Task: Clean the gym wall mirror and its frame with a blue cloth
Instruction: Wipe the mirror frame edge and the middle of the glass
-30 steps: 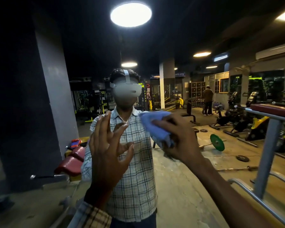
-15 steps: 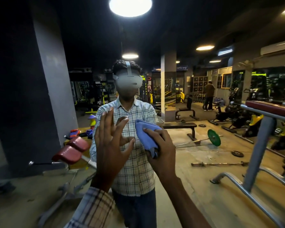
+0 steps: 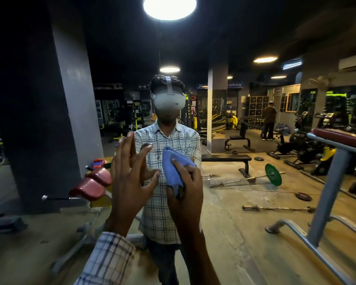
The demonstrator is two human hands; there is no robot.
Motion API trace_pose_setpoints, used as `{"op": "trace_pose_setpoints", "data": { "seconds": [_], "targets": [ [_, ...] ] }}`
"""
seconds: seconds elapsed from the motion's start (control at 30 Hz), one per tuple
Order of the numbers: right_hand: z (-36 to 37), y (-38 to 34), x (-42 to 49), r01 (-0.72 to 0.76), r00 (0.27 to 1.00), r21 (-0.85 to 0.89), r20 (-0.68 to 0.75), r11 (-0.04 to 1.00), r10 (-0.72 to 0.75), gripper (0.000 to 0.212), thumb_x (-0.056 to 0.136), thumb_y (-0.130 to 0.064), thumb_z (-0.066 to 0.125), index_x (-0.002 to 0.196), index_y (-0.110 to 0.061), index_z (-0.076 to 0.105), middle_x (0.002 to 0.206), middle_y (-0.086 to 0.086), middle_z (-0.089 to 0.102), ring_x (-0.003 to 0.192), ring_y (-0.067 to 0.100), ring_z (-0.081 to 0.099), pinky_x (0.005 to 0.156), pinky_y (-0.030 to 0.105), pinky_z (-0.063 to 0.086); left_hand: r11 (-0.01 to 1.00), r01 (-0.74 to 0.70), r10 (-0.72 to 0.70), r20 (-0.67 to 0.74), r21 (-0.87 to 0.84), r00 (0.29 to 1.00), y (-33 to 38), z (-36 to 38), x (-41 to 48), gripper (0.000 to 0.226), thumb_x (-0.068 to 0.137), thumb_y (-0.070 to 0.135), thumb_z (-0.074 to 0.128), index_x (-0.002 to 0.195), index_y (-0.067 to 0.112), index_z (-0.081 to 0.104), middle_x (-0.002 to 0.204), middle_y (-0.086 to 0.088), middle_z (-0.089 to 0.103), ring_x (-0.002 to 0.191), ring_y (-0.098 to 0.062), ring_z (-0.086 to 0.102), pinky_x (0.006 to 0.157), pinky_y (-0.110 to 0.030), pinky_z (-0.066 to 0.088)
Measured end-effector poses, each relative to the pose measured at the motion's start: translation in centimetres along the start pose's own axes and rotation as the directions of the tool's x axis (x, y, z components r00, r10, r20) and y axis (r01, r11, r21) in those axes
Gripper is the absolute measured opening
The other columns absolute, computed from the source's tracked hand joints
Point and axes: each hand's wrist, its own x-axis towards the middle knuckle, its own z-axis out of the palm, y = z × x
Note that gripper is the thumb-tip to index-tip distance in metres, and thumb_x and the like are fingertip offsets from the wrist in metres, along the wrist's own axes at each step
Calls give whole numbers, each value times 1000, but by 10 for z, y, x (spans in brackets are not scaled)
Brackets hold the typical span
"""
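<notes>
The wall mirror fills almost the whole view and reflects the gym and a person in a checked shirt wearing a headset. My right hand grips a bunched blue cloth and holds it against the glass at chest height. My left hand is raised beside it, fingers spread and straight, fingertips at the glass. No mirror frame is in view.
The reflection shows a grey pillar at left, red padded benches, a grey steel rack at right, a barbell with a green plate, loose bars on the floor and another person far back.
My right hand with the cloth slid left and down across the glass, ending close to my left hand. My view tilted down slightly. The left hand stayed spread.
</notes>
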Motion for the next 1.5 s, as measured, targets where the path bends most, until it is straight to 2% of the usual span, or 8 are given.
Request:
{"op": "trace_pose_setpoints", "data": {
  "seconds": [0.37,0.57,0.77,0.9,1.1,1.27,1.43,1.5],
  "targets": [
    [-65,40,40,-208,799,204,-528,956,287,52,90,4,67,136,-16,58,129,5,53,108,-16,54,90,16,53,998,61,-61,-7,-5,998,10,2,1,79,78,31,89,148,28,53,174,1,6,161,-23,3,120,-69,22],
    [-28,26,42,115,983,23,-146,993,-110,54,83,1,79,133,-16,65,123,14,62,109,-4,44,94,0,38,994,101,-102,-19,-32,995,19,8,0,88,72,27,93,150,29,52,173,2,6,160,-24,7,121,-56,19],
    [-47,18,93,-27,914,200,-392,979,105,54,89,-5,70,134,-33,59,130,-6,47,115,-7,51,87,9,50,998,67,-67,-19,-9,998,36,20,2,82,75,34,91,148,28,54,173,-2,9,160,-25,8,116,-70,29],
    [-41,17,109,442,895,-68,88,894,-436,61,85,-17,64,143,-31,56,127,5,52,116,12,46,92,28,51,998,58,-59,-52,-19,997,46,34,5,85,74,31,92,148,27,51,173,-4,10,160,-27,8,119,-60,20],
    [-95,5,193,152,946,95,-302,984,-116,59,85,1,72,138,-23,62,128,-8,44,106,-5,45,94,6,46,999,8,-11,-75,-43,997,63,46,10,74,77,38,77,146,22,56,172,-7,16,159,-27,12,120,-59,20],
    [-116,41,162,536,830,-97,239,839,-503,61,79,0,77,136,-19,65,125,6,54,117,11,45,100,23,47,999,-26,24,-74,-20,997,75,55,10,70,77,36,78,143,18,61,171,-11,20,158,-29,16,121,-59,23],
    [-160,83,148,188,944,-42,-269,981,-192,51,82,-4,72,132,-9,66,128,12,56,115,8,48,99,7,41,999,-28,25,-92,-34,995,92,69,8,67,77,33,78,140,16,63,170,-12,22,158,-30,18,120,-61,24],
    [-149,97,121,303,949,-120,-55,945,-312,57,80,-4,76,135,-14,63,132,13,57,123,5,43,107,8,36,999,-30,28,-77,-28,997,101,77,9,69,77,35,78,142,17,62,171,-11,19,159,-29,16,122,-57,18]
  ]
}}
